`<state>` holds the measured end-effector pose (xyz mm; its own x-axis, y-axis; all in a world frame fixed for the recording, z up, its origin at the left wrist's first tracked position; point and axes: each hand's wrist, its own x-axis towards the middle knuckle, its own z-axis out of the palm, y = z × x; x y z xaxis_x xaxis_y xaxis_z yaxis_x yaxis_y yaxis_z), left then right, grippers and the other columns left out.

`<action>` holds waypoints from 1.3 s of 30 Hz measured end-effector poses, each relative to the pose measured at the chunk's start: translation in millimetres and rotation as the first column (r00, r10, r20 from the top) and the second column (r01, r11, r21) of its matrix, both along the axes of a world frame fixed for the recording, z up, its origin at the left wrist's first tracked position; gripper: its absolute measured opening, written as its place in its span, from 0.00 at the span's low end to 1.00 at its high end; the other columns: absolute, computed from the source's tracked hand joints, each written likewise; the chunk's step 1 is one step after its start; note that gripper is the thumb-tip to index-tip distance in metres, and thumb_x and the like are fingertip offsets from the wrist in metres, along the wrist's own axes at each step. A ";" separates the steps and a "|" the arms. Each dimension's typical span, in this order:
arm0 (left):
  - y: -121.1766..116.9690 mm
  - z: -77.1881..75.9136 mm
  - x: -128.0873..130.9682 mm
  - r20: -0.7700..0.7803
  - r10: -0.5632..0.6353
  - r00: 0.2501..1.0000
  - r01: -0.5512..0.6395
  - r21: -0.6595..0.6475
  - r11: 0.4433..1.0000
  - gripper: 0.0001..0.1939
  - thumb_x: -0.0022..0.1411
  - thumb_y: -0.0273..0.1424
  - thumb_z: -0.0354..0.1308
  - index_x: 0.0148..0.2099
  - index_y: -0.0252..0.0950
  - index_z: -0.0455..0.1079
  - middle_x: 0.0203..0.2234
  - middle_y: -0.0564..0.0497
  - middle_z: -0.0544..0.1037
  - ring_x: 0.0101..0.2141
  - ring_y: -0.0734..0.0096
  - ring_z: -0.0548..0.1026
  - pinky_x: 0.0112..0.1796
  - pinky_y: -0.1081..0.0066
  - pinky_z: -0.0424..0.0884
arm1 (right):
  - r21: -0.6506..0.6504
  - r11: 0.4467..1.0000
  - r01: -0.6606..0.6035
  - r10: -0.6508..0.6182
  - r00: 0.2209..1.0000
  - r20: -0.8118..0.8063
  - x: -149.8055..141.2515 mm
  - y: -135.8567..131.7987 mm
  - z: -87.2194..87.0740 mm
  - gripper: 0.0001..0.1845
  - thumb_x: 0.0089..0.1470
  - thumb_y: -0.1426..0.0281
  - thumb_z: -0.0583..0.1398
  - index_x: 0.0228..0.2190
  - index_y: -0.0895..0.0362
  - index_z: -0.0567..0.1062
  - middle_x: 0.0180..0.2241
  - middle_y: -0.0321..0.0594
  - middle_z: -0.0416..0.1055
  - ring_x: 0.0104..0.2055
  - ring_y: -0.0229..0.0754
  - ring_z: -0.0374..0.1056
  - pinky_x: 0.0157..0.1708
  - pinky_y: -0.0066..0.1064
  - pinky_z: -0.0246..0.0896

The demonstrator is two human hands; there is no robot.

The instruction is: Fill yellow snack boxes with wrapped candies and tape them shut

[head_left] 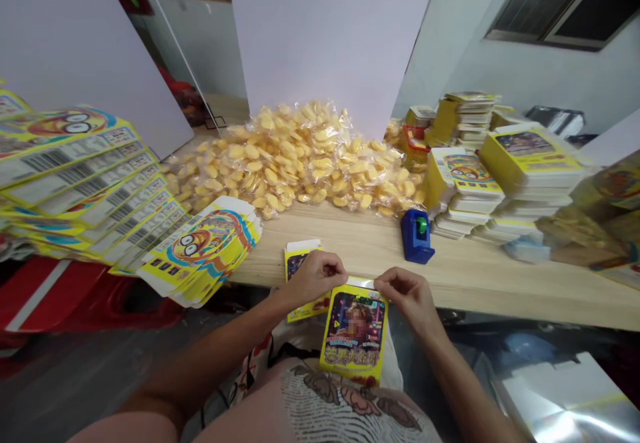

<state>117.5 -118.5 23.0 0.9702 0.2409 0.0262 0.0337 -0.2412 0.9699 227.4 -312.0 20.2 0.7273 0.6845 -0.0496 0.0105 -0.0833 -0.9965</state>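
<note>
The left hand (315, 280) and right hand (404, 296) are both pinching closed on the top flap of a glossy yellow cardboard box (354, 336), just off the pale wooden table (475, 283); a chunky blue plastic tape dispenser (417, 235) is sitting nearby, past it a heap of crinkly clear bags of yellow snacks (295, 163).

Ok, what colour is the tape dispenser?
The tape dispenser is blue with a green centre, as the head view shows.

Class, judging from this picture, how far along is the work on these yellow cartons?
Seemingly done: the stacked yellow cartons on the right of the bench. In hand: one carton, its top edge between the left hand and right hand. Left: the fanned flat cartons and the heap of small yellow packets.
</note>
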 end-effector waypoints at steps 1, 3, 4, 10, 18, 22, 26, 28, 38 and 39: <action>0.7 0.5 -0.4 0.014 -0.011 1.000 0.011 0.009 1.000 0.09 0.55 0.31 0.60 0.26 0.31 0.71 0.21 0.52 0.73 0.23 0.77 0.68 0.25 0.77 0.61 | 0.006 1.000 -0.006 0.006 1.000 0.012 -0.4 -1.1 -0.3 0.13 0.46 0.61 0.67 0.22 0.58 0.75 0.20 0.36 0.70 0.23 0.35 0.61 0.23 0.26 0.55; 1.7 1.7 -2.5 0.051 -0.033 0.998 0.031 0.045 0.999 0.08 0.56 0.30 0.60 0.27 0.31 0.72 0.24 0.50 0.73 0.25 0.76 0.69 0.25 0.76 0.61 | 0.021 0.999 -0.025 0.025 0.999 0.039 -2.7 -4.6 -1.7 0.12 0.50 0.62 0.65 0.23 0.58 0.76 0.25 0.38 0.72 0.28 0.38 0.65 0.28 0.28 0.59; 1.9 2.6 -4.0 0.070 -0.046 0.996 0.041 0.070 0.997 0.08 0.56 0.30 0.59 0.28 0.31 0.72 0.26 0.50 0.74 0.26 0.76 0.69 0.26 0.76 0.62 | 0.029 0.999 -0.036 0.034 0.998 0.046 -4.3 -6.7 -2.7 0.11 0.51 0.63 0.65 0.25 0.57 0.77 0.28 0.39 0.73 0.31 0.39 0.66 0.31 0.29 0.61; 1.2 12.5 -8.5 0.143 -0.161 0.977 0.131 0.198 0.971 0.07 0.58 0.28 0.57 0.30 0.31 0.74 0.27 0.47 0.77 0.30 0.73 0.72 0.32 0.73 0.66 | 0.085 0.996 -0.030 0.023 0.997 0.077 -12.2 -15.2 -12.7 0.08 0.48 0.66 0.67 0.32 0.54 0.77 0.37 0.41 0.73 0.38 0.43 0.68 0.34 0.31 0.65; 7.5 17.4 6.2 -0.079 -0.108 0.991 0.114 0.082 0.990 0.09 0.55 0.30 0.59 0.26 0.31 0.75 0.19 0.51 0.75 0.21 0.76 0.69 0.24 0.76 0.63 | 0.134 0.991 0.002 -0.010 0.998 0.059 -10.7 -16.6 -21.5 0.06 0.51 0.67 0.66 0.34 0.53 0.77 0.39 0.41 0.72 0.41 0.44 0.69 0.37 0.32 0.66; 2.5 16.3 1.9 0.087 -0.197 0.976 0.171 0.241 0.955 0.08 0.59 0.30 0.57 0.33 0.32 0.76 0.28 0.47 0.79 0.30 0.70 0.74 0.33 0.72 0.68 | 0.148 0.988 0.036 -0.047 0.996 0.072 -9.3 -21.6 -22.7 0.04 0.52 0.67 0.65 0.32 0.53 0.77 0.39 0.41 0.72 0.42 0.43 0.69 0.36 0.31 0.66; -12.2 1.1 -6.4 0.177 -0.130 0.975 0.108 0.130 0.986 0.04 0.58 0.28 0.58 0.36 0.34 0.73 0.40 0.44 0.77 0.41 0.66 0.74 0.42 0.68 0.68 | 0.140 0.989 0.039 -0.056 0.991 0.121 -14.8 -22.4 -24.8 0.04 0.55 0.67 0.63 0.30 0.54 0.77 0.38 0.42 0.72 0.41 0.43 0.68 0.37 0.31 0.65; -22.9 -8.0 -8.3 0.113 -0.051 0.992 0.058 -0.060 0.996 0.06 0.58 0.29 0.59 0.39 0.36 0.71 0.44 0.45 0.75 0.44 0.64 0.73 0.42 0.69 0.69 | 0.153 0.984 0.088 -0.112 0.981 0.157 -20.1 -20.2 -26.6 0.06 0.56 0.68 0.61 0.29 0.54 0.76 0.36 0.41 0.72 0.40 0.42 0.69 0.38 0.31 0.64; -25.2 -6.8 38.3 -0.087 0.042 0.995 -0.079 -0.491 0.868 0.22 0.50 0.32 0.65 0.46 0.40 0.62 0.28 0.57 0.73 0.25 0.72 0.72 0.26 0.75 0.66 | 0.098 0.787 0.609 -0.604 0.727 0.327 83.0 -32.2 -60.7 0.18 0.50 0.58 0.60 0.40 0.58 0.74 0.42 0.47 0.70 0.40 0.45 0.68 0.35 0.34 0.65; -22.2 -3.3 43.2 -0.081 0.038 0.996 -0.071 -0.473 0.878 0.22 0.49 0.31 0.65 0.45 0.40 0.62 0.27 0.58 0.72 0.24 0.73 0.72 0.25 0.76 0.65 | 0.065 0.743 0.666 -0.643 0.684 0.345 101.5 -33.9 -64.4 0.19 0.49 0.57 0.60 0.36 0.59 0.74 0.40 0.47 0.71 0.37 0.44 0.67 0.33 0.33 0.64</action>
